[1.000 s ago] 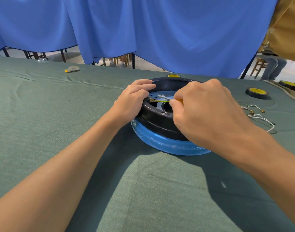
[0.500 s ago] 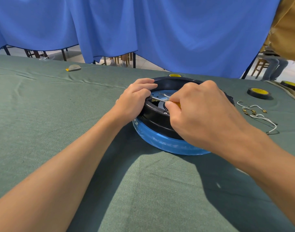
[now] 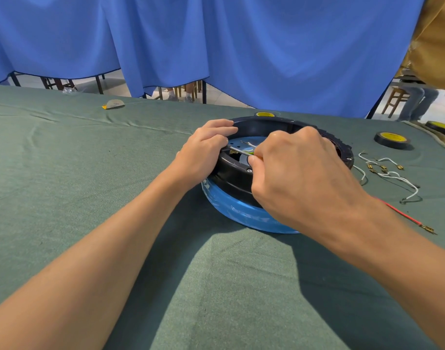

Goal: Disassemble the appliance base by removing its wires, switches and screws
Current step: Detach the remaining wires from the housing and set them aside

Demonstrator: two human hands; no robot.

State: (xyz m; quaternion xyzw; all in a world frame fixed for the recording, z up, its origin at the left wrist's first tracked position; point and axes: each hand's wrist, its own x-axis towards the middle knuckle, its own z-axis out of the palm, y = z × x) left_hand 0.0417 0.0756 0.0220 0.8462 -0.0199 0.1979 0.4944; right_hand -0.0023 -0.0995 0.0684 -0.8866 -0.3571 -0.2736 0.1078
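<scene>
A round appliance base [image 3: 238,208], black on top with a blue lower ring, lies on the green table cloth. My left hand [image 3: 202,154] grips its near left rim, fingers curled over the edge. My right hand [image 3: 296,173] hovers over the base and pinches a thin wire [image 3: 239,150], white with a yellow-green stretch, that runs into the base's inside. The hand hides most of the interior.
Loose white wires with brass terminals [image 3: 390,176] and a red wire [image 3: 406,219] lie right of the base. Black-and-yellow tape rolls [image 3: 392,140] sit at the far right. A small grey piece [image 3: 114,104] lies at the far left. Blue curtains hang behind the table.
My right hand has shifted slightly with the wire between its fingers. A red wire has come into view to the right. My left hand stays on the rim.
</scene>
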